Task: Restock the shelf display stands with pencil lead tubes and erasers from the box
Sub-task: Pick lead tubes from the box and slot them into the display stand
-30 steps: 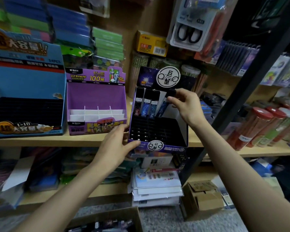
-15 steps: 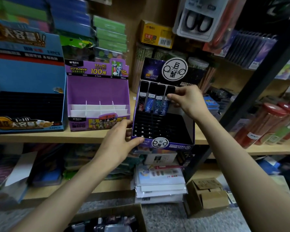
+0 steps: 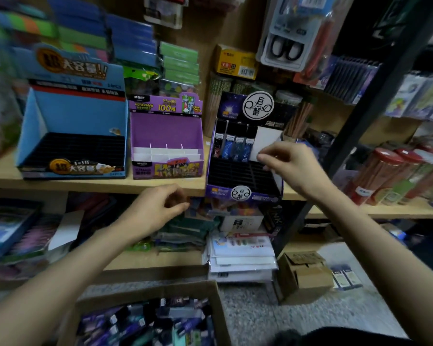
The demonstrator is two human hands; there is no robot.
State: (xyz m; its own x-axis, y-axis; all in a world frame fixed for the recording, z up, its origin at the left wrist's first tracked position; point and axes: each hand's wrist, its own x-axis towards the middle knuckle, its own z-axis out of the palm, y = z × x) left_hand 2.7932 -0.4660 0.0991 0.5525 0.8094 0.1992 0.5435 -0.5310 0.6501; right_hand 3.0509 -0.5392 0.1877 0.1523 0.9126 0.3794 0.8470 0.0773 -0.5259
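1. Since the earlier frame, our left hand (image 3: 160,208) has come off the front left corner of the dark display stand (image 3: 243,193). It now hangs below and to the left of that corner, in front of the shelf (image 3: 85,182) edge. Its fingers are loosely curled and we see nothing in them.
2. Our right hand (image 3: 290,166) has left the fourth tube and sits over the right side of the stand. Its thumb and forefinger tips are drawn together at the white panel (image 3: 269,138) inside the stand's right wall. Blur prevents us from telling whether they pinch anything.
3. Four pencil lead tubes (image 3: 231,147) stand upright, side by side, in the stand's back row. They run from its left wall, and the last one is just beside the white panel. The dark slot grid lies in front of them.
4. We note an open cardboard box (image 3: 160,293) on the floor, below the stand and to its left. It holds a jumble of dark and purple packets (image 3: 145,323). These are too blurred for us to tell lead tubes from erasers.
5. On the same shelf, a purple stand (image 3: 165,128) with white dividers sits just left of the dark stand. A blue stand (image 3: 78,108) sits further left.
6. A small brown carton (image 3: 303,273) rests on the floor, below and right of the stand.
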